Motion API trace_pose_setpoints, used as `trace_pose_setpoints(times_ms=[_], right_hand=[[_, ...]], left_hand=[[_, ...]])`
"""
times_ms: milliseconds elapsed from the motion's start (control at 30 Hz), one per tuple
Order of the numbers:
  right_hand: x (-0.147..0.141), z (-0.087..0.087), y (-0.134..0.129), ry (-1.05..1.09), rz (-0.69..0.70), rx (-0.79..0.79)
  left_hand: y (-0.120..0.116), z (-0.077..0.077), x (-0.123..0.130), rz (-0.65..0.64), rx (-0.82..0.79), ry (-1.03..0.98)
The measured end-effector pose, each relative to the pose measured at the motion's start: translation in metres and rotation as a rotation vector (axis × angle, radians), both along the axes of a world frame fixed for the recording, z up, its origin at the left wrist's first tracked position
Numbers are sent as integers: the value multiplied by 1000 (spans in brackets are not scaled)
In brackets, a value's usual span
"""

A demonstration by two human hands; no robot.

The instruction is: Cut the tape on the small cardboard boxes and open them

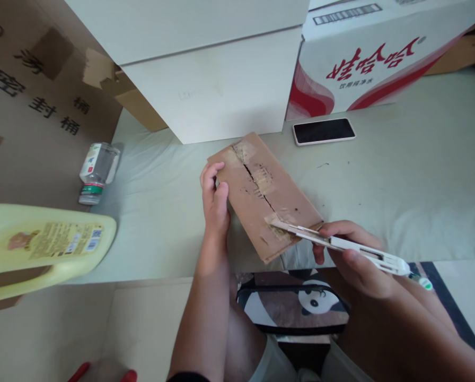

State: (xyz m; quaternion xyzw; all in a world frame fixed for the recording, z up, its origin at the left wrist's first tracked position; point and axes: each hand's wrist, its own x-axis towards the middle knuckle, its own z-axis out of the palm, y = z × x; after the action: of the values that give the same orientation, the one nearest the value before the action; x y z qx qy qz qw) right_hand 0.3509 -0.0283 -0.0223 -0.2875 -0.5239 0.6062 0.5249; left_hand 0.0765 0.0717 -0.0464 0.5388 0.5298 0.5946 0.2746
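A small brown cardboard box (257, 207) is tilted at the front of the pale green cloth surface, with a ragged slit and torn tape patches along its upper face. My left hand (216, 199) grips the box by its left edge, thumb on the face and fingers curled over the side. In my right hand (357, 254) is a white utility knife (364, 253), its blade extended. The blade's tip rests at the near end of the slit, by a torn patch. Part of my right fingers is hidden behind the knife.
A phone (324, 131) lies beyond the box, before a white and red carton (352, 69) and a large white box (221, 90). Leftward are a clear bottle (98, 172), a yellow jug (62, 239) and a big brown carton (42, 132). A panda-print item (289, 307) sits below the front edge.
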Motion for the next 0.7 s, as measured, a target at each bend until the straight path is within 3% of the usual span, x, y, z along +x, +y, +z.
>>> trace_pose_setpoints(times_ms=[367, 700], right_hand=[[-4, 8, 1, -60, -62, -15], [-1, 1, 1, -35, -27, 1]], left_hand=[[0, 1, 1, 4, -4, 5], [0, 0, 1, 4, -10, 5]])
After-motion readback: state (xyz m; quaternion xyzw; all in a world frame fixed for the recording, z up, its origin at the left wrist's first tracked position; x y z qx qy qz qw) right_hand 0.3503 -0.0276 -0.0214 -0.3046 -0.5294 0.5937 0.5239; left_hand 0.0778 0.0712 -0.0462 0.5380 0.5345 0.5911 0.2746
